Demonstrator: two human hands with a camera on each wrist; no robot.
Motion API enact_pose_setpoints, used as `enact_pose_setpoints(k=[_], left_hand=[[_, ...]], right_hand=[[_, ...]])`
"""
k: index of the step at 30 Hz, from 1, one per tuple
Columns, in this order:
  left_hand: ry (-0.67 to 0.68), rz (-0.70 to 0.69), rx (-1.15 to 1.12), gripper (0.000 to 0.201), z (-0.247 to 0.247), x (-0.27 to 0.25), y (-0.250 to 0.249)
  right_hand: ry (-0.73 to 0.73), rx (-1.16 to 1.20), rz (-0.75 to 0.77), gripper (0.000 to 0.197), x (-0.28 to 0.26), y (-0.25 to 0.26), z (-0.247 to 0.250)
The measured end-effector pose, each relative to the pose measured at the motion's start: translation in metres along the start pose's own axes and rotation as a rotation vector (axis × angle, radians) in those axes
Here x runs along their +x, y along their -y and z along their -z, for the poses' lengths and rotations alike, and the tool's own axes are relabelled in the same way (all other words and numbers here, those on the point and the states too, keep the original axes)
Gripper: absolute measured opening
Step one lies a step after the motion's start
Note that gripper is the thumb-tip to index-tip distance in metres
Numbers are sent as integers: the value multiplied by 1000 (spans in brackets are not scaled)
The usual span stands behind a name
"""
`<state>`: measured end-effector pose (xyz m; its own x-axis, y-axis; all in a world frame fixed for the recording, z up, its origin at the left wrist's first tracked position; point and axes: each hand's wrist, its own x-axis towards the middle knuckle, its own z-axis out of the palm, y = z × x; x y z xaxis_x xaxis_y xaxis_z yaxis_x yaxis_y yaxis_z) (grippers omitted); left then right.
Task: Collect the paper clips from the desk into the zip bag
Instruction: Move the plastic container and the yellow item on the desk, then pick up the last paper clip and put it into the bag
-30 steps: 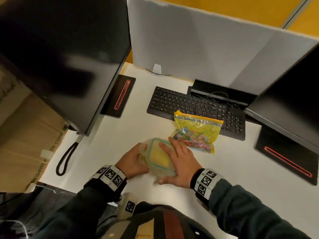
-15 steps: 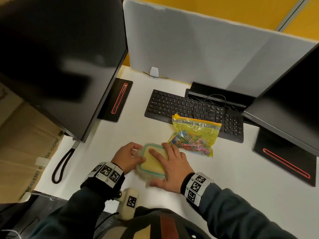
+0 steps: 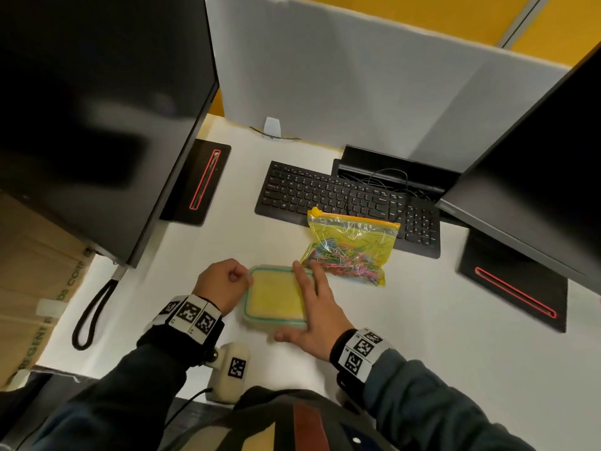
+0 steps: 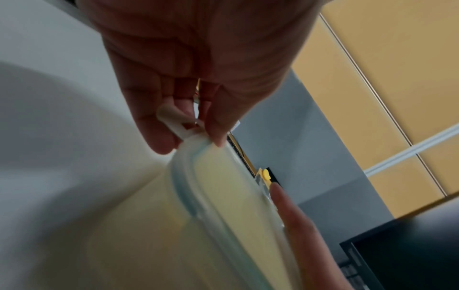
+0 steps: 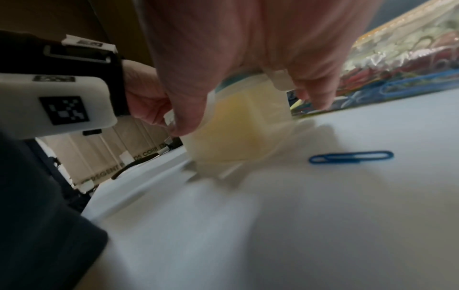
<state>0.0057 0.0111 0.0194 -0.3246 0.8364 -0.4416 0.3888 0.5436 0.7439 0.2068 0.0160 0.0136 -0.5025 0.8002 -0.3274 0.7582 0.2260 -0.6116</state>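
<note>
A yellow zip bag holding several coloured paper clips lies in front of the keyboard, its slider at the left end. One blue paper clip lies loose on the desk near my right hand. A clear plastic box with a teal-rimmed lid stands just left of the bag. My left hand pinches the lid's white latch at the box's left edge. My right hand lies on the right side of the lid with fingers straight and the thumb by the near corner.
A black keyboard sits behind the bag, with tangled cables at its back. Two dark monitors on black stands flank the white desk. A grey partition closes the back. A black cable loop hangs at the left edge.
My right hand has slid from the middle of the lid to its right side. My left hand has closed on the latch at the left edge. The bag has not moved.
</note>
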Motion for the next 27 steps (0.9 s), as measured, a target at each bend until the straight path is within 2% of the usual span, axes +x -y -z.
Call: enact_pose_setpoints(k=[3,6,8,11,12,14,16,18,21,23,25,27], left_hand=[[-2,44,-39,9,4,-4,-3],[-97,36,204,30,5,-6,-7],[-102,44,252,25,4,-9,-13],[-65,82,281,20,2,-8,-18],[-49,96,258,22,2,-6,-16],[-10,134,75,27,6,-5,-12],[28,116,-27,41,6,-8,-7],[111,7,173,63,2,-15,-9],[202,-188,616,95,-12,-25,-24],[228,-343,882,107,-20,-22,-30],[231,-388,987,112,-23,-15,-30],[179,-351,976,116,-23,-9,-29]], right_hand=[[-12,122,7,122,-2,0,-1],[-28,132,5,121,-4,0,-5],[-22,189,-32,121,-4,2,-10],[-19,399,-107,125,-2,5,-15],[-15,451,-112,127,-1,5,-16],[0,525,-113,129,1,2,-17],[20,548,-105,131,2,-1,-14],[51,488,-102,129,5,-1,-10],[61,287,-75,117,4,2,-8],[78,204,-71,112,1,5,-6],[97,173,-104,114,-3,3,-1],[63,133,-135,111,-10,-4,7]])
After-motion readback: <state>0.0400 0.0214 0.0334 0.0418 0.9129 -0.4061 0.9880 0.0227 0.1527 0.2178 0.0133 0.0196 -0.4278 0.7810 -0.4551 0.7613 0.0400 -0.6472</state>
